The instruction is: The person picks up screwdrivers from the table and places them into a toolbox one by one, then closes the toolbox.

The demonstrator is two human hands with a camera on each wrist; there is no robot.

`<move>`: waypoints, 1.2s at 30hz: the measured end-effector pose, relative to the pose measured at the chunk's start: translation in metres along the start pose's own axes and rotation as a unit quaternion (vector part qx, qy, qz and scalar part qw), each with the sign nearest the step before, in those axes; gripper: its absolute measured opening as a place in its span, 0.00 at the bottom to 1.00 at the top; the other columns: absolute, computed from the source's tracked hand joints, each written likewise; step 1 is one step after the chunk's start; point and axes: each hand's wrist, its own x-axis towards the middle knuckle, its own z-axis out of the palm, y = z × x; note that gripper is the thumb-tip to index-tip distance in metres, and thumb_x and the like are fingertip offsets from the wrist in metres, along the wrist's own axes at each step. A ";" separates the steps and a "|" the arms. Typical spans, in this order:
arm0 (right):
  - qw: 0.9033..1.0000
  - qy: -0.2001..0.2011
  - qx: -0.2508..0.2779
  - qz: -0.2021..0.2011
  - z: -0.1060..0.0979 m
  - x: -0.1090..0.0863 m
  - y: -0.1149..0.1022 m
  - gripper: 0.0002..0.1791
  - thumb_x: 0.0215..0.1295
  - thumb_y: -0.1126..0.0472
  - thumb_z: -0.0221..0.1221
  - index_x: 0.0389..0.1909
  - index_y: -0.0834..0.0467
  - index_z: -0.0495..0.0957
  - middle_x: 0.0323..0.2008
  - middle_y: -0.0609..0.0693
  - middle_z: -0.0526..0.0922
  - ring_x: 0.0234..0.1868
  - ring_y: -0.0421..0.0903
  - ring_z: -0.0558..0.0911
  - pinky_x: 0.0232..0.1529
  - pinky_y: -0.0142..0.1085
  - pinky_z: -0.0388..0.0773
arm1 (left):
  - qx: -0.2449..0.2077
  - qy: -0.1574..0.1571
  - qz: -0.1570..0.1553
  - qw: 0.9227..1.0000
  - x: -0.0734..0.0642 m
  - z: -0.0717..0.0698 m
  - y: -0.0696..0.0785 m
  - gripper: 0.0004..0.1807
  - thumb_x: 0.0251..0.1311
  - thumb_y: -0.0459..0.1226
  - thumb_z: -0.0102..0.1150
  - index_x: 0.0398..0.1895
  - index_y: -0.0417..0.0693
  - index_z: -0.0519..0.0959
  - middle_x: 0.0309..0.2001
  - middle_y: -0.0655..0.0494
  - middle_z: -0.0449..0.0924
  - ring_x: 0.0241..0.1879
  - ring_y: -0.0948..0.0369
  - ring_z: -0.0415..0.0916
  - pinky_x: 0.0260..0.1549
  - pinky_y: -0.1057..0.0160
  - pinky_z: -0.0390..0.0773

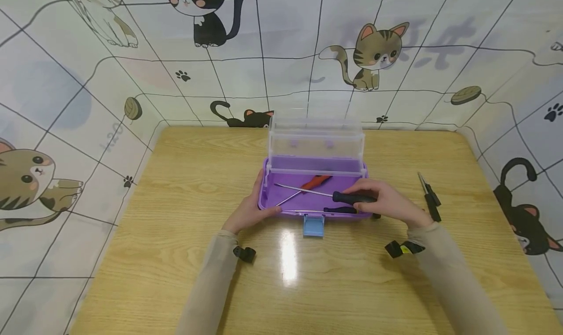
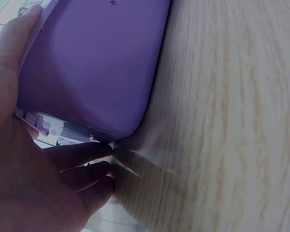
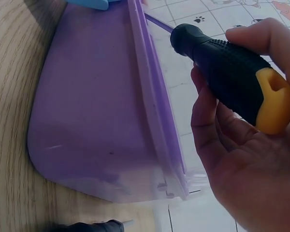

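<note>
A purple toolbox (image 1: pixel 288 178) stands on the wooden table with its clear lid (image 1: pixel 315 146) raised at the back. My left hand (image 1: pixel 249 210) grips the box's left end, thumb on the front rim and fingers along the side. Over the right part of the box, my right hand (image 1: pixel 389 202) holds a screwdriver (image 1: pixel 347 197) by its black handle, whose end shows yellow in the right wrist view. Its shaft points left across the box. Inside lie a red-handled screwdriver (image 1: pixel 315 182), set diagonally, and a black-handled one (image 1: pixel 340 210) along the front wall.
A blue latch (image 1: pixel 313 226) hangs open at the box front. To the right on the table (image 1: pixel 184 178) lies a black-handled tool (image 1: pixel 430 200) with a pointed silver tip. Cat-patterned sheets (image 1: pixel 290 76) rise behind the table and at both sides.
</note>
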 end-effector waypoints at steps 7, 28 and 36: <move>0.999 -0.007 -0.008 0.038 0.003 0.007 0.002 0.17 0.62 0.64 0.65 0.53 0.54 0.81 0.46 0.50 0.79 0.41 0.49 0.75 0.40 0.36 0.74 | 0.006 0.000 0.001 1.000 0.001 0.000 -0.001 0.65 0.52 0.50 0.71 0.76 0.66 0.26 0.73 0.42 0.50 0.64 0.40 0.63 0.63 0.46 0.61; 0.996 -0.028 -0.086 0.007 0.014 0.028 0.006 0.17 0.58 0.68 0.65 0.51 0.58 0.82 0.45 0.48 0.82 0.41 0.46 0.76 0.43 0.40 0.74 | -0.010 0.001 0.001 1.000 -0.001 0.001 0.001 0.65 0.52 0.49 0.71 0.76 0.68 0.27 0.73 0.40 0.51 0.64 0.40 0.62 0.63 0.46 0.60; 0.997 -0.008 -0.080 0.018 0.014 0.031 0.010 0.17 0.59 0.67 0.66 0.50 0.59 0.81 0.47 0.50 0.82 0.43 0.47 0.77 0.45 0.42 0.74 | -0.008 0.004 0.002 1.000 -0.001 0.001 0.001 0.64 0.53 0.49 0.71 0.77 0.64 0.28 0.73 0.39 0.50 0.63 0.38 0.63 0.63 0.44 0.60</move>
